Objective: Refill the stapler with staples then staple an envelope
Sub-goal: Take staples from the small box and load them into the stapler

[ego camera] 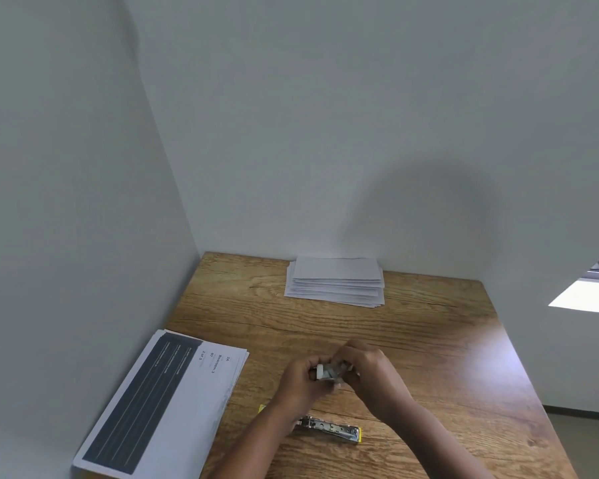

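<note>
Shiny metal stapler (329, 431) lies flat just below our left grip (303, 378) and right grip (367, 371), both pinching a small staple box (327, 372).

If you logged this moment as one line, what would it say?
step: refill underway | both hands hold small staple box | stapler lying on table | envelopes stacked, untouched

A wood-grain desk (412, 326) is set into a wall corner. A stack of white envelopes (335, 281) is laid on it at the back. Nearer than the envelopes and to their left, printed sheets (159, 402) are stacked; directly nearer lies a metal stapler (332, 429).
</note>
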